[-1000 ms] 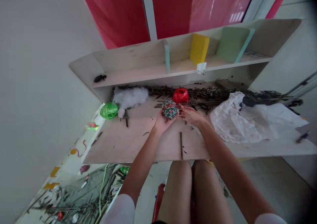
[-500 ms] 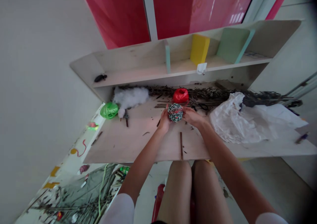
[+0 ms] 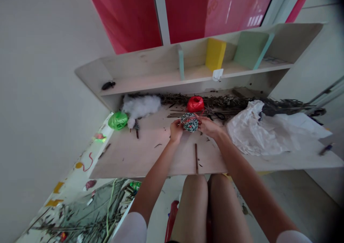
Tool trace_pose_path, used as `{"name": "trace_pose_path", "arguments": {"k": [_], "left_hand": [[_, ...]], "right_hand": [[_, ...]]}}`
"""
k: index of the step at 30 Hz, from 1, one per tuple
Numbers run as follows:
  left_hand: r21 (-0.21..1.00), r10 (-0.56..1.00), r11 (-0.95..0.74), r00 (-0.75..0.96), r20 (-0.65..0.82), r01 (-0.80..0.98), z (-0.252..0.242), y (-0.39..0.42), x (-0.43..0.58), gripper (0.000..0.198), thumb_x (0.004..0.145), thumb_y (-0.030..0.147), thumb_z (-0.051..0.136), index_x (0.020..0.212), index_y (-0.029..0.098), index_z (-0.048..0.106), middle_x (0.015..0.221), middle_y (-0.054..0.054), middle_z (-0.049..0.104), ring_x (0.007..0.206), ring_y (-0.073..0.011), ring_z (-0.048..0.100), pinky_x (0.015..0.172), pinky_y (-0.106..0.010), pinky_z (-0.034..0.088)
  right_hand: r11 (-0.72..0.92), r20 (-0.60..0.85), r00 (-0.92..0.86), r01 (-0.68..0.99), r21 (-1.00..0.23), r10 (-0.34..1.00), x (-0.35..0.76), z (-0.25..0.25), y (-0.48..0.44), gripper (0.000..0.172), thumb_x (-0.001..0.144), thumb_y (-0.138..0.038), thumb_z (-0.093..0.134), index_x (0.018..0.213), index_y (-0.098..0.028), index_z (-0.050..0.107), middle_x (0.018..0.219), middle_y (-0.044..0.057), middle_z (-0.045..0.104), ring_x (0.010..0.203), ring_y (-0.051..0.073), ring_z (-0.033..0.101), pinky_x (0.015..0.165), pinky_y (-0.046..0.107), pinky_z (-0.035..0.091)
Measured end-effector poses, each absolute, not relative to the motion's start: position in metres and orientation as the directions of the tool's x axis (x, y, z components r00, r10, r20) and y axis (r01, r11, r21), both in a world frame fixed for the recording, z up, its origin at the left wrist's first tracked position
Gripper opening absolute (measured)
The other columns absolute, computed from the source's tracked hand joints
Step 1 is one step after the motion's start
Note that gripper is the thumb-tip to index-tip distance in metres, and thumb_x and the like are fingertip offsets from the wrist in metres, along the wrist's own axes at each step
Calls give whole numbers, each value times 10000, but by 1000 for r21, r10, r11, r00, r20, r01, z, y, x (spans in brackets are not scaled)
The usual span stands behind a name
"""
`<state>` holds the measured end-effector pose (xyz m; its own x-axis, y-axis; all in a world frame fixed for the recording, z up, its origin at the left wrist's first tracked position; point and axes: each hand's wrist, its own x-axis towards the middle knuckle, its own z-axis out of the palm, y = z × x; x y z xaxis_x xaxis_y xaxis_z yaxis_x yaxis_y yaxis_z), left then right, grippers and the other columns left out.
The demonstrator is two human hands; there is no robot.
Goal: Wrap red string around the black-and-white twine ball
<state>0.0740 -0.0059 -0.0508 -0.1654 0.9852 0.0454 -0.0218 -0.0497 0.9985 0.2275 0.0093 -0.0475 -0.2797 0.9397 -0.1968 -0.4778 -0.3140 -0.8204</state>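
A ball of dark green, white and red twine (image 3: 189,122) is between my hands above the desk (image 3: 150,157). My left hand (image 3: 176,129) has its fingers closed at the ball's left side. On the other side, my right hand (image 3: 209,126) grips the ball with its fingertips. Just behind it sits a roll of shiny red plastic string (image 3: 195,104). Black-handled scissors (image 3: 219,115) lie behind my right hand. A thin brown stick (image 3: 196,158) points toward my knees on the desk.
White fluffy stuffing (image 3: 142,105) and a green string roll (image 3: 118,120) are at the left. Crumpled white paper (image 3: 249,132) covers the right side. Dry twigs (image 3: 231,101) line the back under a shelf (image 3: 150,81). More twigs (image 3: 88,214) lie on the floor at lower left.
The ball has turned a little between my hands, and its red strands show differently. My left hand has shifted slightly left and its fingers are more bent.
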Motion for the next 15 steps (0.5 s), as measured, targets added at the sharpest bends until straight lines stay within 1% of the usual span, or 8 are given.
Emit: {"name": "trace_pose_path", "arguments": {"k": [3, 4, 6, 7, 9, 11, 13, 15], "left_hand": [[1000, 974, -4, -225, 7, 14, -48, -7, 75, 96, 730, 220, 563, 661, 153, 571, 565, 25, 536, 417, -72, 437, 421, -190, 346], [1000, 968, 5, -250, -2, 15, -46, -8, 75, 108, 735, 238, 583, 669, 157, 558, 555, 32, 527, 394, -66, 425, 406, -187, 340], [998, 964, 50, -258, -59, -39, -42, -9, 76, 206, 761, 329, 608, 670, 161, 533, 532, 36, 513, 372, -64, 426, 395, -188, 351], [993, 968, 80, -233, -99, -89, -39, -9, 76, 268, 778, 398, 600, 676, 160, 532, 532, 29, 520, 378, -71, 448, 402, -194, 372], [972, 975, 135, -151, -165, -193, -33, -9, 76, 405, 807, 541, 534, 702, 151, 554, 574, -9, 565, 431, -95, 520, 440, -211, 428], [949, 976, 180, -75, -206, -260, -28, -10, 75, 530, 825, 640, 430, 752, 140, 590, 664, -62, 622, 520, -125, 593, 495, -231, 478], [935, 968, 235, -22, -250, -266, -24, -11, 75, 616, 830, 684, 350, 827, 131, 620, 756, -105, 658, 616, -161, 643, 549, -252, 512], [932, 959, 279, 10, -285, -231, -22, -12, 75, 655, 818, 706, 337, 946, 135, 632, 832, -124, 679, 703, -198, 671, 608, -284, 540]], "right_hand": [[-323, -207, -282, -474, -819, 937, 227, -46, 8, 155, 639, -289, 760, 695, -216, 635, 600, -36, 597, 551, 84, 532, 584, 229, 466], [-329, -214, -279, -478, -814, 936, 227, -46, 8, 152, 645, -278, 754, 675, -209, 622, 581, -39, 581, 538, 78, 521, 566, 216, 463], [-342, -236, -266, -493, -800, 935, 226, -45, 8, 143, 652, -245, 744, 662, -200, 608, 547, -49, 547, 494, 60, 483, 502, 180, 439], [-350, -248, -259, -502, -791, 933, 226, -44, 9, 137, 656, -226, 738, 657, -196, 604, 528, -54, 528, 466, 50, 457, 465, 162, 419], [-365, -273, -248, -516, -775, 930, 227, -42, 11, 139, 664, -192, 731, 644, -190, 594, 496, -61, 494, 423, 37, 413, 413, 141, 388], [-373, -289, -238, -527, -764, 927, 229, -41, 12, 157, 671, -183, 733, 634, -190, 581, 489, -62, 486, 412, 35, 407, 402, 134, 395], [-369, -291, -227, -529, -764, 929, 230, -39, 13, 172, 677, -192, 742, 642, -190, 574, 502, -60, 497, 422, 35, 428, 413, 132, 418], [-366, -292, -222, -532, -764, 930, 231, -37, 11, 180, 683, -206, 749, 655, -188, 571, 507, -63, 495, 425, 32, 433, 415, 127, 425]]}}
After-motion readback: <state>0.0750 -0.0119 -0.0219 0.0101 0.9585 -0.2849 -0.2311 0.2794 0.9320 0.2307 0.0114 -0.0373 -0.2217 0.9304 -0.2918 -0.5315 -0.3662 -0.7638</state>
